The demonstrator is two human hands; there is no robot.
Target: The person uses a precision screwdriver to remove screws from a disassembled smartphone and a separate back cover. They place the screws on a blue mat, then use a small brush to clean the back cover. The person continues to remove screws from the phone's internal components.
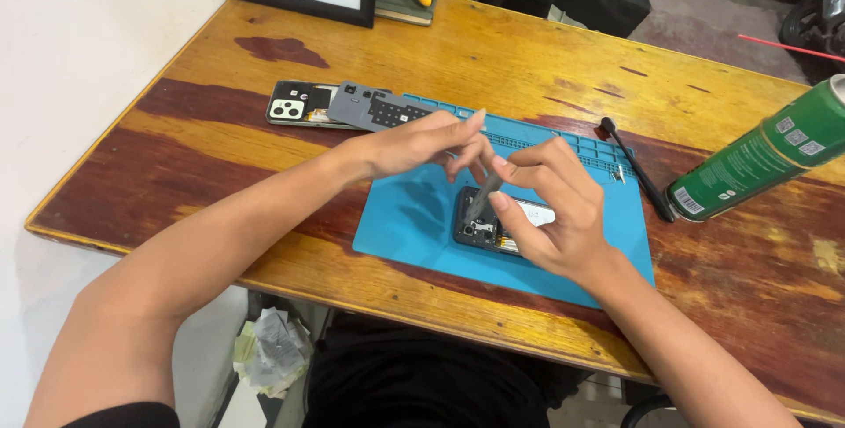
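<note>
Two hands meet over an opened smartphone lying face down on a blue repair mat, near the mat's middle. The mat presumably keeps small parts from rolling off and shields the wood. Between the fingertips of both hands is a thin grey strip, perhaps a cover plate or a flat tool; which one is hard to tell. The right hand is curled, thumb and forefinger pinched on the strip's lower part, seemingly steadying it over the phone's camera end. The left hand reaches in from the side, fingers nearly closed on the strip's upper end. Beyond the mat's far edge lie a grey inner plate and a phone back cover, set aside. A black brush rests by the mat's right edge, and a green spray can lies further right on the wooden surface.
</note>
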